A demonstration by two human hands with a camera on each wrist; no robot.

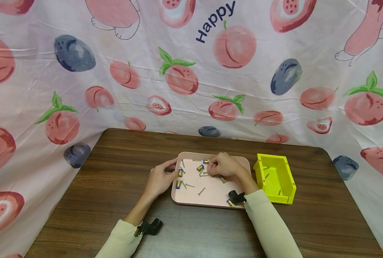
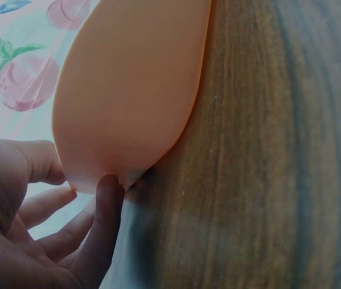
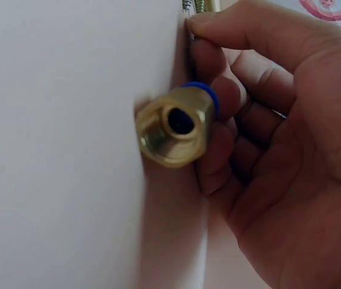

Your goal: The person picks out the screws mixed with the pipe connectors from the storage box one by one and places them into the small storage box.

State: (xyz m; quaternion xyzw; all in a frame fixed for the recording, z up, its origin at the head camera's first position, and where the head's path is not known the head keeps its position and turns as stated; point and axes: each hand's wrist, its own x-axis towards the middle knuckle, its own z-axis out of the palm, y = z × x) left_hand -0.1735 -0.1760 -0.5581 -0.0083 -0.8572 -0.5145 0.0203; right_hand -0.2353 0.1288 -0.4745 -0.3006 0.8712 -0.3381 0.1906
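Note:
A pale pink tray holds loose screws and several brass push-in fittings with blue rings. My left hand grips the tray's left rim; in the left wrist view its thumb and fingers lie on both sides of the tray edge. Over the tray's right half, my right hand has thumb and index finger pinched together at a screw, mostly hidden by the fingers. In the right wrist view, screw threads show beside those fingertips, and a brass fitting lies close to the other fingers.
A yellow bin stands right of the tray with a few screws inside. Both sit on a dark wood table. A fruit-printed cloth hangs behind the table and along its sides.

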